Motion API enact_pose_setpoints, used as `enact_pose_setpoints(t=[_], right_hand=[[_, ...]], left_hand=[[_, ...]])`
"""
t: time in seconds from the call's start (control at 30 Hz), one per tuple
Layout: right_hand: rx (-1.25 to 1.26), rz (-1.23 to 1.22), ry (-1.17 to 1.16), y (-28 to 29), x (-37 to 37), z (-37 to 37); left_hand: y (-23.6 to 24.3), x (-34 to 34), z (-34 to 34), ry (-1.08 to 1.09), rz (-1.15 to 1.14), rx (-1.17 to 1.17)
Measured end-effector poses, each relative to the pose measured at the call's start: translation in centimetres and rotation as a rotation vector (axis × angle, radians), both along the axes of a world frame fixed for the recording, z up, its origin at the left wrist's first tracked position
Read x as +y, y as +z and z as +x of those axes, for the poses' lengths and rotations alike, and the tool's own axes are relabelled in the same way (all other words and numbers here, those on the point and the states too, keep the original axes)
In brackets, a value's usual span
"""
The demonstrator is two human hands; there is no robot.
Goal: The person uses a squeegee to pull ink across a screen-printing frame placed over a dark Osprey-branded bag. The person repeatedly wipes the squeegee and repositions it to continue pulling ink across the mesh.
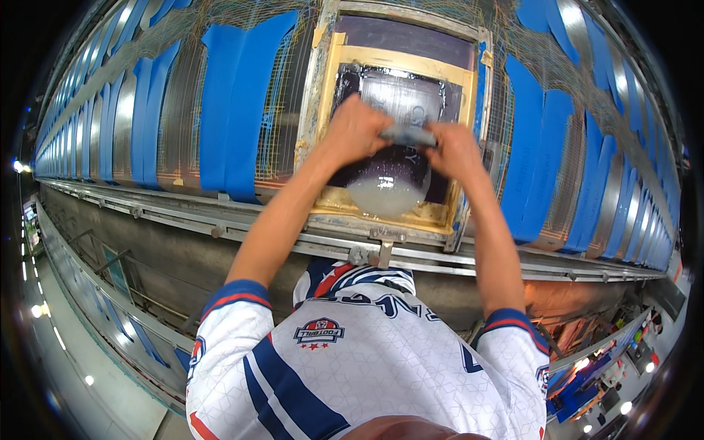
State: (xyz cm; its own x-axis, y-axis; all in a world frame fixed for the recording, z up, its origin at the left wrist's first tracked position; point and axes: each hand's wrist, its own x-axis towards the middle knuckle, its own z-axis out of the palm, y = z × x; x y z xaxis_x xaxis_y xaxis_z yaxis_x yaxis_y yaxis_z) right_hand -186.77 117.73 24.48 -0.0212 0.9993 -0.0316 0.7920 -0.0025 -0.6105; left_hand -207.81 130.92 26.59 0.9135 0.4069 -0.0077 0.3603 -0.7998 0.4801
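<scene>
Both my hands grip a short grey squeegee (409,135) that spans the middle of a screen-printing frame (314,92). My left hand (356,129) is closed around its left end, and my right hand (455,149) around its right end. Inside the frame, the dark mesh is bordered by yellowish tape (400,57). A pool of whitish, translucent ink (389,196) lies on the mesh on the near side of the squeegee. Beyond the squeegee the mesh looks wet and shiny, with faint lettering. My hands partly cover the squeegee's ends.
Blue fabric pieces (233,110) lie along the long printing table left of the frame, and more blue fabric (522,161) lies to its right. A metal rail (293,240) with a clamp (385,246) runs along the table's near edge. Another long table (110,301) stands at lower left.
</scene>
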Motion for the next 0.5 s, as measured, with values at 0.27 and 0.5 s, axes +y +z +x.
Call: enact_pose_setpoints(t=[0.27,0.5], right_hand=[[0.286,-0.057,-0.260,3.5,-7.2,-2.7],[0.065,0.000,-1.049,-7.8,-6.4,7.0]], left_hand=[[1.5,-9.6,-6.2,0.035,0.115,-0.002],[1.4,-9.9,-5.8,0.011,0.142,0.105]])
